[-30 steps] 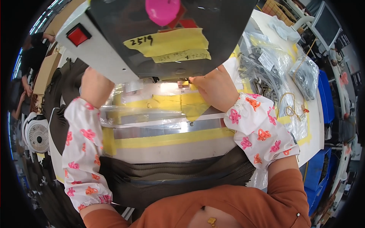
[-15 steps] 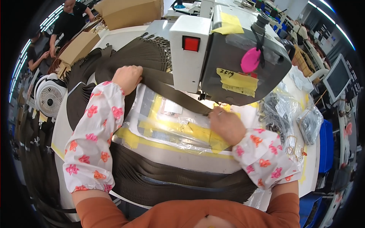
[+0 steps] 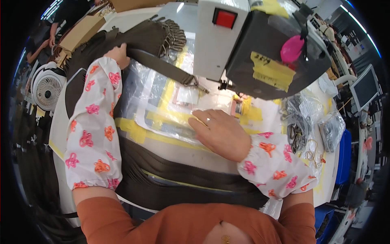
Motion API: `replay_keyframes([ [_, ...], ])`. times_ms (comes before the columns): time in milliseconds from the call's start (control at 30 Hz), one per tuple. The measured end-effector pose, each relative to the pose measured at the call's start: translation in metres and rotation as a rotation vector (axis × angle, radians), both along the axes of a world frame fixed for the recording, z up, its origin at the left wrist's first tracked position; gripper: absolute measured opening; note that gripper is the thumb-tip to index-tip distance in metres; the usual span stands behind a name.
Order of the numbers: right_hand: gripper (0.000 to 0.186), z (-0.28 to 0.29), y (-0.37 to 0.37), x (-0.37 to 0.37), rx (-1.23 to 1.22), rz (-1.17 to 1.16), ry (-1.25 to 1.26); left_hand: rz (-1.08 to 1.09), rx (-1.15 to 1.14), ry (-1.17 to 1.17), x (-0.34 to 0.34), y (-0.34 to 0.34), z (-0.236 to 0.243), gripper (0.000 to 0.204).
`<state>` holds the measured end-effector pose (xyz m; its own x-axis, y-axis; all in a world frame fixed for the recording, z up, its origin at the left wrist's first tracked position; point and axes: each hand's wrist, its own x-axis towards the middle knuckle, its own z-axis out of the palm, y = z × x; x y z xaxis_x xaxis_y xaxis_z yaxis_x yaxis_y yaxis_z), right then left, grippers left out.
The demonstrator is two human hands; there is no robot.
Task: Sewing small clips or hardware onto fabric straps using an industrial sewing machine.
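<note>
A dark olive webbing strap (image 3: 164,70) runs from my left hand (image 3: 118,56) toward the sewing machine. My left hand is closed on the strap, beside the fanned pile of similar straps (image 3: 142,34). At the strap's right end is a metal hook (image 3: 199,84), lying just left of the machine's needle area (image 3: 224,84). My right hand (image 3: 221,132) lies flat with fingers stretched out over the plastic-covered work surface (image 3: 162,126), nearer to me than the hook and apart from the strap. It holds nothing that shows.
The white and dark grey sewing machine head (image 3: 276,53) overhangs the table. Folded dark straps (image 3: 195,183) lie along the near edge. Bagged metal parts (image 3: 302,114) sit at right; a white fan (image 3: 47,90) stands at left. Other people work at the far left.
My right hand has let go of the strap end and come nearer, its fingers spreading. My left hand has drawn the strap away leftward, and the hooked end now shows left of the needle.
</note>
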<state>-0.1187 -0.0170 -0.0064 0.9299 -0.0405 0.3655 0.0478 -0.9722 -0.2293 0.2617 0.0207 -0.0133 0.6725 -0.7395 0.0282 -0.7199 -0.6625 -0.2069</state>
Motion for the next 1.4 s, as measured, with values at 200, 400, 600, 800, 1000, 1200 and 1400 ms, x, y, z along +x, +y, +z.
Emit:
replay_keyframes([
  [200,0.025,0.012,0.02,-0.1,0.553,-0.047,0.38,-0.854,-0.201,0.723,-0.151,0.058,0.047,0.016],
  [400,0.022,0.007,0.02,-0.103,0.803,-0.07,0.507,-1.06,0.037,0.927,-0.229,0.107,0.027,0.014],
  [600,0.024,0.007,0.01,-0.111,0.921,-0.07,0.566,-0.849,0.053,1.089,-0.23,0.102,0.046,0.009],
  [800,0.027,-0.003,0.012,-0.124,0.882,0.083,0.546,-0.882,0.141,1.118,-0.232,0.103,0.039,0.009],
  [1000,0.036,0.001,-0.014,-0.119,0.689,0.024,0.4,-0.695,-0.258,0.664,-0.21,0.084,0.053,0.016],
  [1200,0.029,0.006,-0.021,-0.086,1.1,-0.231,0.42,-0.993,-0.321,-0.134,-0.148,0.041,0.055,0.028],
  [1400,0.023,0.014,-0.019,-0.098,0.762,-0.031,0.288,-1.287,0.068,0.863,-0.265,0.012,0.028,0.021],
])
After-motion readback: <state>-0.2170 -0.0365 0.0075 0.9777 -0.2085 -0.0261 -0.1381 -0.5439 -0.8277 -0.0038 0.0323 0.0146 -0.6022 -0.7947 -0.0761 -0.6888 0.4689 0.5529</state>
